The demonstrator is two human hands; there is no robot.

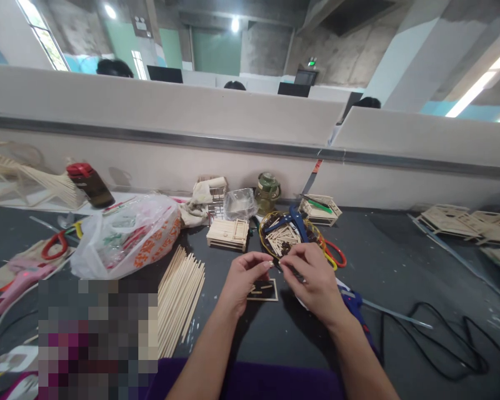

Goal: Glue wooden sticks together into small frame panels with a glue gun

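My left hand [242,280] pinches a small pale wooden piece [271,264] between thumb and fingertips. Close beside it, my right hand [312,283] is closed in a pinch too, but what its fingertips hold is too small to make out. Below the hands lies a small rectangular wooden frame [276,291] with a few short sticks inside, partly covered by my left hand. Just beyond the fingers stands a round basket [263,238] of short cut sticks, with a blue tool [294,219] lying across it. A blue glue gun [352,303] rests beside my right forearm.
Long wooden sticks [181,303] lie left of my arms, near a white plastic bag [125,239]. A small wooden model [227,234] and a green jug [267,191] stand behind. A black cable [433,355] loops at right. A pink glue gun [16,286] lies far left.
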